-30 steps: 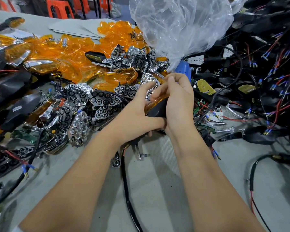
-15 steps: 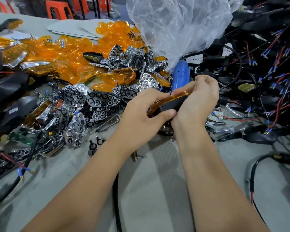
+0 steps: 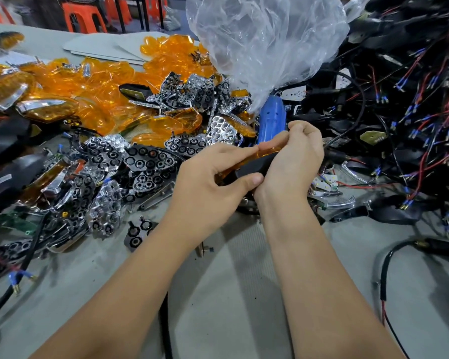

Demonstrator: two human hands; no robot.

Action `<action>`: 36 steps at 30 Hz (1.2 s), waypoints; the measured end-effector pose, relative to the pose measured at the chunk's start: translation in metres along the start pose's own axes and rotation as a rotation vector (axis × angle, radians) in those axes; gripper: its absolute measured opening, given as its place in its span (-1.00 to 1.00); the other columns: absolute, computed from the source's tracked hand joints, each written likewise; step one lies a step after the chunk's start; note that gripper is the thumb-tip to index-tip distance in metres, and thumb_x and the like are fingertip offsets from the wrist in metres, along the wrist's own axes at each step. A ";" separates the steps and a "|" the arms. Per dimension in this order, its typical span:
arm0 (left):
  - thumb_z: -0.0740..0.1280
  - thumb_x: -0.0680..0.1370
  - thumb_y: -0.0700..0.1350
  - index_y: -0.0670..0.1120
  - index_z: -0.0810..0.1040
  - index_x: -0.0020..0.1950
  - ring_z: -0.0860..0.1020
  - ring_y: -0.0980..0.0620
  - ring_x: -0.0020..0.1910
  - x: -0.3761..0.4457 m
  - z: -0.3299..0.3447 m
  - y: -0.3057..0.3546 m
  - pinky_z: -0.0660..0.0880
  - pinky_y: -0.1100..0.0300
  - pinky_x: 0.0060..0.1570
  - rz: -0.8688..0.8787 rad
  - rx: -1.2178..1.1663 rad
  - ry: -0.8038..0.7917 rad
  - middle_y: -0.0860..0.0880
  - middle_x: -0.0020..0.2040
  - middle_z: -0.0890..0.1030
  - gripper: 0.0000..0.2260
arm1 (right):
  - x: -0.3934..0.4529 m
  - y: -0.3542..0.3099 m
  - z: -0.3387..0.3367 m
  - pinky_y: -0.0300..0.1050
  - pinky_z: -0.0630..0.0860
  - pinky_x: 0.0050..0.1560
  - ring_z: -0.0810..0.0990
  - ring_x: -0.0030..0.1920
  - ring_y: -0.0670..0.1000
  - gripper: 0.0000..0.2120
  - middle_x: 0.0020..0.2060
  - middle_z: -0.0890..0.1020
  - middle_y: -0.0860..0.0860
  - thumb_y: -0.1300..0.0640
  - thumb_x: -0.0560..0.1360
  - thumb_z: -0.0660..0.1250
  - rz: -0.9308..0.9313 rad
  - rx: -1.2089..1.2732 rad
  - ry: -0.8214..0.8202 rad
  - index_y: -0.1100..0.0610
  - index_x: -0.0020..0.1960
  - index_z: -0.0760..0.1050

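Holding: one turn-signal lamp (image 3: 254, 164), an amber lens on a black housing, at mid-frame over the counter (image 3: 231, 294), gripped between both hands.
Left hand (image 3: 213, 182): fingers curled, thumb pressed under the black housing, forefinger laid along the amber lens.
Right hand (image 3: 293, 161): curled round the lamp's far end, fingertips pinching the lens tip.
Writing: a white label (image 3: 4, 178) on a black housing at the left edge, too blurred to read.
Counts: two hands, one held lamp, one blue tool (image 3: 271, 120) just behind it, one clear plastic bag (image 3: 265, 40) at upper centre.
Heaps: amber lenses (image 3: 101, 81) at upper left and chrome reflectors (image 3: 140, 161) at centre left, both too many to count; wired black housings (image 3: 412, 99) fill the right side.
Cable: one black cable (image 3: 381, 268) curving on the counter at lower right.
Stools: seemingly two orange stools (image 3: 83, 19) at top left, partly cut off by the frame edge.
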State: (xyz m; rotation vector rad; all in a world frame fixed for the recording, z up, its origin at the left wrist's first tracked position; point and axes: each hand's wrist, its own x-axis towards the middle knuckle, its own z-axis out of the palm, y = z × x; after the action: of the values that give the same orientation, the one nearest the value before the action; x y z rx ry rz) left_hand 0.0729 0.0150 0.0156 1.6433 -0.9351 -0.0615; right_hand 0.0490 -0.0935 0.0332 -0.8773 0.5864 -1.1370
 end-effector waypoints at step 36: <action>0.28 0.60 -0.14 -0.15 0.48 0.08 0.70 -0.17 -0.09 0.026 -0.023 -0.022 0.62 0.06 -0.27 -0.427 -0.811 0.048 -0.10 -0.05 0.70 -0.89 | 0.000 0.000 -0.003 0.09 0.57 -0.07 0.53 -0.21 -0.08 -0.76 -0.29 0.58 -0.08 0.26 0.59 0.30 -0.255 -0.486 -0.349 -0.02 -0.18 0.55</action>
State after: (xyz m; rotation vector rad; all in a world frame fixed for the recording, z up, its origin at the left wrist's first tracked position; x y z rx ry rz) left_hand 0.1143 0.0181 0.0152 1.0404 -0.4076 -0.6106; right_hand 0.0470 -0.0946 0.0313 -1.5699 0.4741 -1.0472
